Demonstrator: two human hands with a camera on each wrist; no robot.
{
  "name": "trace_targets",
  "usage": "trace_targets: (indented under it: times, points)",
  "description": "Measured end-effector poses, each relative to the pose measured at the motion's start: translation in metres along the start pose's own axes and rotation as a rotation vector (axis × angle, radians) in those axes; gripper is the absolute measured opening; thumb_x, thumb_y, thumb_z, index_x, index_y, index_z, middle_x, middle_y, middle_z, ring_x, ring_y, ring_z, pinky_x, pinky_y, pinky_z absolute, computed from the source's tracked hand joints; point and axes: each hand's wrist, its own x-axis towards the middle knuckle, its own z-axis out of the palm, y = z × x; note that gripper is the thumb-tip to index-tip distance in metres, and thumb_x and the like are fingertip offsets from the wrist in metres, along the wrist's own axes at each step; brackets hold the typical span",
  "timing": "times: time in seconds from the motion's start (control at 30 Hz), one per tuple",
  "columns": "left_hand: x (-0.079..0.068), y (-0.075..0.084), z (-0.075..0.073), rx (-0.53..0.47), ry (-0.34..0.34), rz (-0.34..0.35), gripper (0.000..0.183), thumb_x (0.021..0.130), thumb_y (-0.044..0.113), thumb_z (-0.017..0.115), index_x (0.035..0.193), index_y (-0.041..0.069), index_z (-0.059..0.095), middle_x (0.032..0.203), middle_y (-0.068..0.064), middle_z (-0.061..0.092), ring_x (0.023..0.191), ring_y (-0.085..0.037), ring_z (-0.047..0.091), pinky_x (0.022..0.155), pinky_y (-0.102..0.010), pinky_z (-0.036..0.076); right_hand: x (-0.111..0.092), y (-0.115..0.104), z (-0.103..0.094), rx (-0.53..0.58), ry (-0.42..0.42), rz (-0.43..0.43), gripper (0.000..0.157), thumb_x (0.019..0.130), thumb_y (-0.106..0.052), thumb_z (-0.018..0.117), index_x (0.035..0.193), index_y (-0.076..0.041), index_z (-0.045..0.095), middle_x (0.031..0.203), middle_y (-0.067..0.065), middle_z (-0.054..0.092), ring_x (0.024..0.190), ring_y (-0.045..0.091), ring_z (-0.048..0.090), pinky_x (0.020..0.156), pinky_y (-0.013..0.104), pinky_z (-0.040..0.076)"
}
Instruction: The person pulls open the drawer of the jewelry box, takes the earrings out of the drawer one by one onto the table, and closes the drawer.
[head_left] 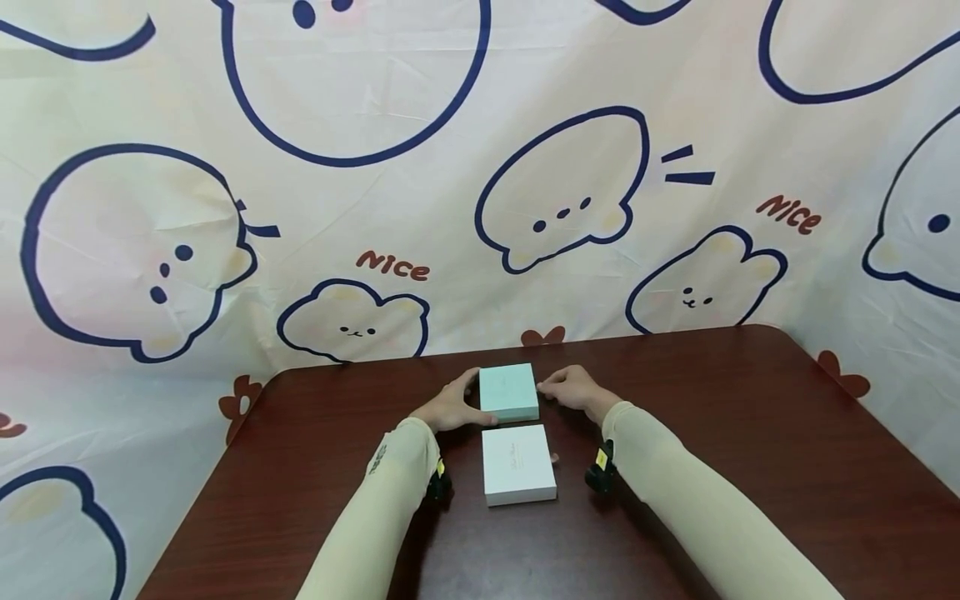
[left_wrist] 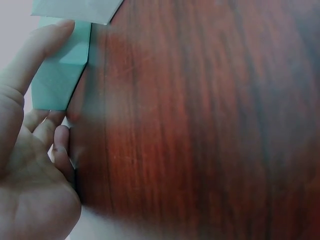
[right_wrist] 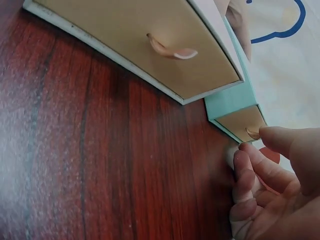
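A mint-green drawer box [head_left: 507, 387] lies on the table toward its back edge. My left hand [head_left: 452, 406] holds it from the left, thumb along the near side and the other fingers at the far left. On the box's right side is a tan drawer front [right_wrist: 239, 122] with a small ribbon pull [right_wrist: 252, 133]. My right hand [head_left: 573, 388] pinches that ribbon between thumb and forefinger, its other fingers curled. Closer to me sits a white drawer box [head_left: 517, 462], its own ribbon loop [right_wrist: 170, 51] sticking out on the right. The drawers of both boxes are closed.
The dark red-brown wooden table [head_left: 337, 467] spreads around both boxes. A white cloth [head_left: 420, 200] printed with cartoon outlines hangs behind the table and along its sides. The white box stands just in front of the mint one, between the two forearms.
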Motion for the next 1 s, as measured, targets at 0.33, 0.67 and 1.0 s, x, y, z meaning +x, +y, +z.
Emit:
trace_targets:
  times: [0.33, 0.67, 1.0]
  points:
    - [0.0025, -0.0039, 0.0005, -0.021, -0.002, -0.002, 0.106, 0.085, 0.033, 0.082, 0.164, 0.019, 0.013, 0.167, -0.016, 0.023, 0.152, -0.037, 0.029, 0.116, -0.057, 0.035, -0.0001, -0.0036, 0.0041, -0.025, 0.011, 0.018, 0.03, 0.102, -0.023, 0.059, 0.117, -0.001, 0.074, 0.12, 0.016, 0.067, 0.106, 0.027, 0.063, 0.091, 0.04, 0.051]
    - [0.0001, -0.0009, -0.0008, -0.027, -0.008, 0.009, 0.106, 0.084, 0.03, 0.082, 0.164, 0.017, 0.013, 0.168, -0.016, 0.02, 0.153, -0.038, 0.027, 0.117, -0.057, 0.032, -0.0021, -0.0081, 0.0044, -0.007, 0.012, 0.018, 0.028, 0.103, -0.017, 0.056, 0.115, 0.0, 0.075, 0.127, 0.019, 0.066, 0.121, 0.036, 0.059, 0.101, 0.047, 0.049]
    - [-0.0004, 0.0007, 0.0015, -0.04, 0.01, 0.013, 0.104, 0.084, 0.029, 0.083, 0.163, 0.017, 0.016, 0.168, -0.014, 0.02, 0.153, -0.038, 0.027, 0.117, -0.057, 0.032, -0.0031, -0.0098, 0.0064, -0.022, 0.044, 0.024, 0.027, 0.103, -0.014, 0.055, 0.112, 0.0, 0.076, 0.125, 0.018, 0.067, 0.118, 0.035, 0.061, 0.099, 0.047, 0.05]
